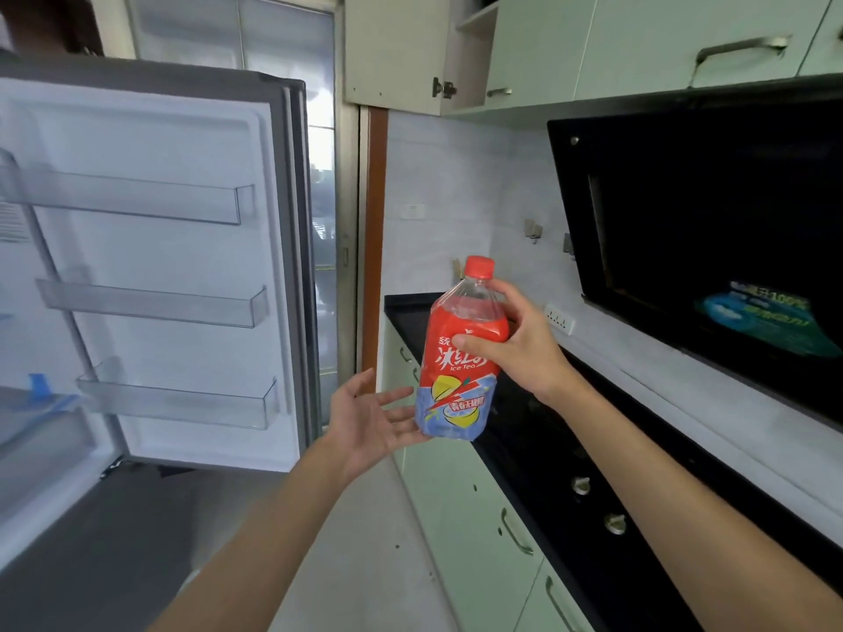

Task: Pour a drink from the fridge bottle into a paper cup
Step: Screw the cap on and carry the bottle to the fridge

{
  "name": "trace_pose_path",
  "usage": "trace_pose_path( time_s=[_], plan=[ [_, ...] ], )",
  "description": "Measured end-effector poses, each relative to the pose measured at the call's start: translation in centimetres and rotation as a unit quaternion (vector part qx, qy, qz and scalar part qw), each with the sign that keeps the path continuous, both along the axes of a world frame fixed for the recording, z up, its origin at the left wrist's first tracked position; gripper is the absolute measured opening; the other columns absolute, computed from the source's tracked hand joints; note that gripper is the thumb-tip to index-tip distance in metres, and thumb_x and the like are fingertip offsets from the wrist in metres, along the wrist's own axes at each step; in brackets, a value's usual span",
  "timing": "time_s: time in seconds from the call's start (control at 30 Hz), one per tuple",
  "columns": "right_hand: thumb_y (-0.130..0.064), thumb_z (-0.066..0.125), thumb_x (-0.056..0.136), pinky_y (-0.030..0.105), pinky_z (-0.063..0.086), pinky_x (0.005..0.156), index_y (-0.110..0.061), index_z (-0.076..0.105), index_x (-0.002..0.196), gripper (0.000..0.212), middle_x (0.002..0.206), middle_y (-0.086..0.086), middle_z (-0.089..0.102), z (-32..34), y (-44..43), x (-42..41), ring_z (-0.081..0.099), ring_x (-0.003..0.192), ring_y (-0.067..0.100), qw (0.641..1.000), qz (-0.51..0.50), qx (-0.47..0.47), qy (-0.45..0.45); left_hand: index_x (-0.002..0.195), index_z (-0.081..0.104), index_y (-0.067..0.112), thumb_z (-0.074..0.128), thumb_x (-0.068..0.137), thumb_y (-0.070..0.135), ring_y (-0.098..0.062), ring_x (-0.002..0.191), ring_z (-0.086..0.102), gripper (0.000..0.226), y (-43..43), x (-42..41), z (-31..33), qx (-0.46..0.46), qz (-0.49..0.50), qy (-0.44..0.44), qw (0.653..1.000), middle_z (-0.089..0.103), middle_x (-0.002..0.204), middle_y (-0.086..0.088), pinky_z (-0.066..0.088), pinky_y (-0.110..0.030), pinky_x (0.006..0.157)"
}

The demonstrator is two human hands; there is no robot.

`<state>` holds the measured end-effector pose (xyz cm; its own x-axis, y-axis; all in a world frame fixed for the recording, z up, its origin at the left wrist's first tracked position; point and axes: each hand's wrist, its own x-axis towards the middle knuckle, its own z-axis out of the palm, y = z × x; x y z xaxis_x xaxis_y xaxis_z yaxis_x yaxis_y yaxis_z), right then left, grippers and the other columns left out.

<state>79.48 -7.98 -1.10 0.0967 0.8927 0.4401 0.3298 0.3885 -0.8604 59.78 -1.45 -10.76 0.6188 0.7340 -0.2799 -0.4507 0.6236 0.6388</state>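
Here the bottle [458, 371] sits within curled fingers [504, 291] of the right hand [529, 346].

An open fridge door [150, 275] stands wide on the left, its clear shelves [150, 307] jutting out. On the right a black counter [413, 312] runs under a slanted black hood [684, 212]. Between them a strip of floor [365, 540] lies open; above it the right hand [524, 344] holds a bottle [451, 394].

My bare left hand [365, 417], my bare right hand [515, 339], left forearm [255, 540] uncovered down to the lower edge of my view, right forearm [684, 485] uncovered likewise to the corner, whatever is worn higher up outside my view
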Motion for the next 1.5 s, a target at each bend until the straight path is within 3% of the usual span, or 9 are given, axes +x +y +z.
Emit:
trace_pose_path(
  time_s=[0.33, 0.63, 0.87, 1.07, 1.17, 1.33, 1.5],
  plan=[
    [-0.015, 0.085, 0.073, 0.022, 0.058, 0.069, -0.042, 0.051, 0.122, 0.065, 0.117, -0.009, 0.065, -0.2, 9.6, 4.2, 0.069, 0.100, 0.007, 1.000, 0.020, -0.004, 0.010, 0.142, 0.040, -0.002, 0.040, 0.095, 0.053, -0.049, 0.118, 0.058, 0.072, 9.1, 4.2, 0.5, 0.003, 0.009, 0.036, 0.999, 0.056, 0.133, -0.031, 0.049, -0.060, 0.092],
    [-0.014, 0.086, 0.071, 0.028, 0.060, 0.073, -0.040, 0.052, 0.123, 0.066, 0.117, -0.008, 0.066, -0.2, 18.4, 9.4, 0.069, 0.102, 0.012, 0.999, 0.045, -0.014, 0.008, 0.141, 0.041, 0.001, 0.041, 0.094, 0.054, -0.048, 0.117, 0.058, 0.071, 17.1, 9.4, 1.1, -0.006, 0.030, 0.053, 0.998, 0.053, 0.135, -0.030, 0.049, -0.061, 0.089],
    [-0.012, 0.086, 0.069, 0.024, 0.058, 0.070, -0.039, 0.054, 0.120, 0.067, 0.110, -0.010, 0.069, -0.4, 22.1, 9.1, 0.070, 0.101, 0.010, 0.996, 0.086, -0.014, 0.010, 0.134, 0.046, -0.002, 0.039, 0.097, 0.052, -0.049, 0.112, 0.062, 0.066, 19.1, 8.7, 1.1, 0.007, 0.064, 0.077, 0.995, 0.060, 0.126, -0.032, 0.050, -0.060, 0.090],
    [-0.023, 0.088, 0.062, 0.037, 0.062, 0.078, -0.033, 0.054, 0.127, 0.075, 0.119, -0.004, 0.067, 0.1, 25.3, 2.1, 0.069, 0.104, 0.016, 0.984, 0.178, -0.017, 0.013, 0.135, 0.046, 0.000, 0.042, 0.094, 0.051, -0.050, 0.114, 0.061, 0.066, 19.1, 0.7, 1.5, 0.009, 0.158, 0.070, 0.985, 0.056, 0.131, -0.033, 0.047, -0.064, 0.097],
    [-0.032, 0.087, 0.060, 0.043, 0.060, 0.083, -0.036, 0.052, 0.126, 0.075, 0.122, -0.007, 0.065, 0.7, 26.5, -3.1, 0.068, 0.107, 0.017, 0.975, 0.221, -0.007, -0.005, 0.132, 0.049, 0.000, 0.042, 0.094, 0.050, -0.049, 0.109, 0.064, 0.064, 17.8, -4.7, 2.2, 0.018, 0.210, 0.072, 0.975, 0.058, 0.127, -0.032, 0.052, -0.062, 0.090],
    [-0.021, 0.088, 0.063, 0.030, 0.061, 0.076, -0.034, 0.053, 0.124, 0.072, 0.114, -0.010, 0.067, 1.6, 27.3, -12.5, 0.069, 0.100, 0.007, 0.953, 0.302, 0.004, -0.005, 0.137, 0.047, 0.000, 0.042, 0.094, 0.050, -0.051, 0.115, 0.060, 0.066, 15.5, -13.7, 2.8, 0.014, 0.292, 0.072, 0.954, 0.057, 0.131, -0.033, 0.048, -0.063, 0.096],
    [-0.023, 0.087, 0.069, 0.029, 0.061, 0.079, -0.034, 0.051, 0.130, 0.071, 0.119, -0.006, 0.064, 2.0, 27.3, -22.1, 0.066, 0.103, 0.012, 0.934, 0.356, 0.007, -0.015, 0.138, 0.045, 0.000, 0.040, 0.094, 0.052, -0.052, 0.116, 0.058, 0.068, 13.1, -22.1, 3.0, 0.020, 0.355, 0.069, 0.932, 0.055, 0.133, -0.033, 0.049, -0.063, 0.093]
  ],
)
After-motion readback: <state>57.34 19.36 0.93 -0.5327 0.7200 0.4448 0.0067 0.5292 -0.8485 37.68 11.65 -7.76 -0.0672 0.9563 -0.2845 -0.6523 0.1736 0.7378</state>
